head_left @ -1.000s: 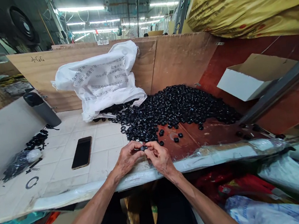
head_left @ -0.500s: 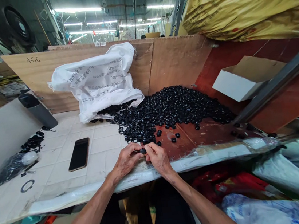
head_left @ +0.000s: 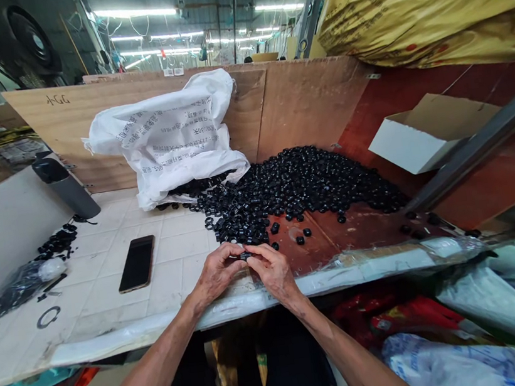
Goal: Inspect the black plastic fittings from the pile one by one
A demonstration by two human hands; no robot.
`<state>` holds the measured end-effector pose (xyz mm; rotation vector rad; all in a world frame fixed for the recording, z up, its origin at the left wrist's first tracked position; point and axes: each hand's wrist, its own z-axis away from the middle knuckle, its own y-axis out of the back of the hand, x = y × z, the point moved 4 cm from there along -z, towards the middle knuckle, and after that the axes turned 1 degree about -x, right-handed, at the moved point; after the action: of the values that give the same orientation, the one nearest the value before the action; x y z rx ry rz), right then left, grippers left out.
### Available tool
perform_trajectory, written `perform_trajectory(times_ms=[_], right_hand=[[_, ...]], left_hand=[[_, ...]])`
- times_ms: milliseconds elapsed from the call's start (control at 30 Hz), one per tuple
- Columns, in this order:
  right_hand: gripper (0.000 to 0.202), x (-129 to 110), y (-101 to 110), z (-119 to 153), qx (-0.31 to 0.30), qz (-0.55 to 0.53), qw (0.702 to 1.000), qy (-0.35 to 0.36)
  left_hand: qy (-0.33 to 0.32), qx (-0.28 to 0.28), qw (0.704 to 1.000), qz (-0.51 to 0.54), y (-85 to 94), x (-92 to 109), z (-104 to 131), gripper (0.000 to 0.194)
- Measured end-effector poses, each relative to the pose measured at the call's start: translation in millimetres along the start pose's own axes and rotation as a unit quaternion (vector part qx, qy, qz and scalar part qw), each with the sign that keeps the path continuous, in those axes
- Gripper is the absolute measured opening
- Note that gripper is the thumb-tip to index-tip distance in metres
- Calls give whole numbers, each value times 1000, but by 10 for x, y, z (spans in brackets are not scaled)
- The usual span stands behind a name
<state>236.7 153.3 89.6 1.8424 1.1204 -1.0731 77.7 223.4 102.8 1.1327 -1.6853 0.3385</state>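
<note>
Close to the bench's front edge, my left hand [head_left: 218,273] and my right hand [head_left: 271,269] meet fingertip to fingertip. Between them is a small black ring-like part [head_left: 245,256], pinched from both sides and mostly covered by the fingers. Just beyond the fingertips lies a large heap of small black plastic parts [head_left: 304,184], some of them ring-shaped. The heap spills from the mouth of a white woven sack [head_left: 175,143]. A few loose black parts [head_left: 300,240] lie to the right of my right hand.
A phone [head_left: 136,264] lies on the bench's left, with a flat grey ring [head_left: 48,317] beyond it. A dark bottle [head_left: 70,189] leans by the left panel. An open white carton [head_left: 414,142] and a metal bar [head_left: 479,148] are on the right. Wooden boards [head_left: 298,108] close the back.
The fingers of my right hand have stretched out flatter over the small black part, which both hands still pinch. The view has shifted very slightly.
</note>
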Motion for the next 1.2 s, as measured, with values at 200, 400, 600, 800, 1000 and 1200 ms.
perform_trajectory(times_ms=[200,400,600,800,1000,1200], right_hand=[[17,-45,-13,-1,-13,32,999,2],[18,-76,-19,-5,5,69,997,33],[29,-105,-35,3,15,147,987,65],[21,-88,-23,36,-11,105,993,52],[38,-124,-51,-21,-26,179,983,43],[40,-32,-5,-33,-65,41,992,-104]], left_hand=[[-9,3,1000,5,9,50,-11,17],[-9,-1,1000,-3,18,61,-2,17],[-14,-15,1000,-14,5,101,-3,14],[0,1,1000,-2,13,40,14,17],[-27,2,999,-22,21,78,16,15],[-25,-3,1000,-9,11,59,6,16]])
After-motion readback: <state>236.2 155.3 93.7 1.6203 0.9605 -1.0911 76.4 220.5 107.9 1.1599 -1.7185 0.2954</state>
